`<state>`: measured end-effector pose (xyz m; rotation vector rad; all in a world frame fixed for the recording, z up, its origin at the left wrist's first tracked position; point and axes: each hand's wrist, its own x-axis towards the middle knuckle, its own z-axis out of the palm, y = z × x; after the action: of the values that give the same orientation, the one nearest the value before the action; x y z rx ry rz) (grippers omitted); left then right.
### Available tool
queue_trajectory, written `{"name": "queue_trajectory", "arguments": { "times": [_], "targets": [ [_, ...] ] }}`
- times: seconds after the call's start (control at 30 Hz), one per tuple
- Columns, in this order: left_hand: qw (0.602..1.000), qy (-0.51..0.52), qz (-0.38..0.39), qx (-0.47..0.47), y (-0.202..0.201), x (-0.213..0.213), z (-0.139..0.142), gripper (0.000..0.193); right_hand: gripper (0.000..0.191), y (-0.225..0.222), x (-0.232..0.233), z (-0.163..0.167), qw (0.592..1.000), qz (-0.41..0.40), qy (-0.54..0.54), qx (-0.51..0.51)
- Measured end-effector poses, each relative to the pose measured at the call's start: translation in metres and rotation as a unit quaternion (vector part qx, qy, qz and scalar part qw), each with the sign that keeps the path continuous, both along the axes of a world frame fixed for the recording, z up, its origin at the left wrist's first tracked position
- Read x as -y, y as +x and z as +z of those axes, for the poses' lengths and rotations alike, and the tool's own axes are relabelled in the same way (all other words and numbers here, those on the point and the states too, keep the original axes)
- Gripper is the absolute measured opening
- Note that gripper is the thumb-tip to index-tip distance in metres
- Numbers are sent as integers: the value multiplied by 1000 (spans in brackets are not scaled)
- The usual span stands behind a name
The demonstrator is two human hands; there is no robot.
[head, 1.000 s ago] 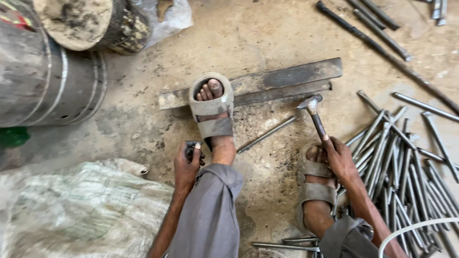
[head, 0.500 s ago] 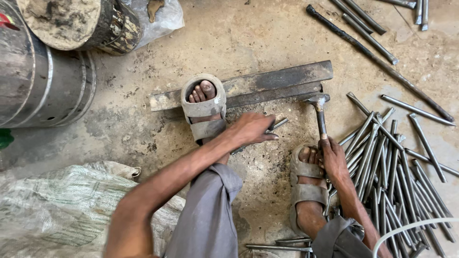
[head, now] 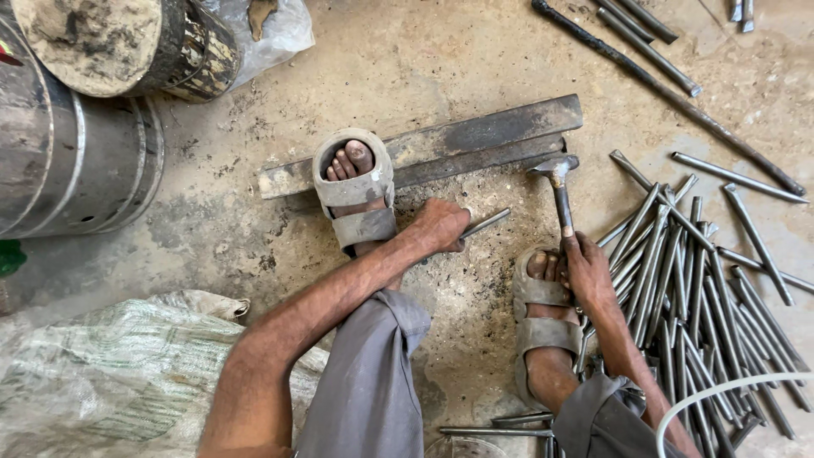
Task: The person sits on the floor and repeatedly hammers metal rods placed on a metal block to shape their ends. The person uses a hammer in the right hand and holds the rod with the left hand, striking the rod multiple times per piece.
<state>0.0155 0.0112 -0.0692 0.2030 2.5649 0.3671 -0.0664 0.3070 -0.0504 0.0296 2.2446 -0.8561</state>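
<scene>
the left hand [head: 441,226] is gripping a thin rod [head: 486,224] pointing to 2 o'clock; the right hand [head: 587,270] is clasping a hammer [head: 560,188], best swung squarely.

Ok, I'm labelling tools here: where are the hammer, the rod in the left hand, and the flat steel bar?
hammer [head: 560,191]: head view, on its handle just below the head.
rod [head: 487,224]: head view, on the bare end past the fingers.
flat steel bar [head: 483,136]: head view, on its top face.
</scene>
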Motion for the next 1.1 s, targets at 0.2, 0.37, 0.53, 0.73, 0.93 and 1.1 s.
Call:
{"name": "queue_trajectory", "arguments": {
  "times": [0.2,0.37,0.53,0.73,0.93,1.1],
  "targets": [
    [972,206,112,33,2,11,8,41,51,-1,-1,-3,1000,0,12,5],
    [898,350,96,-248,7,17,31,55,55,-3,1,-2,1000,5,-4,-5],
    [871,425,238,68,5,13,68,61,57,-3,5,0,1000,-15,2,18],
    [875,383,293,-28,9,23,45,69,51,-2,-1,-8,1000,4,-13,-5],
    [857,329,393,60,18,39,15,68,49,3,-7,6,1000,11,-11,-4],
    [862,298,407,54,13,38,14,76,52,5,-5,46,997,16,-27,-67]
  ]
}}
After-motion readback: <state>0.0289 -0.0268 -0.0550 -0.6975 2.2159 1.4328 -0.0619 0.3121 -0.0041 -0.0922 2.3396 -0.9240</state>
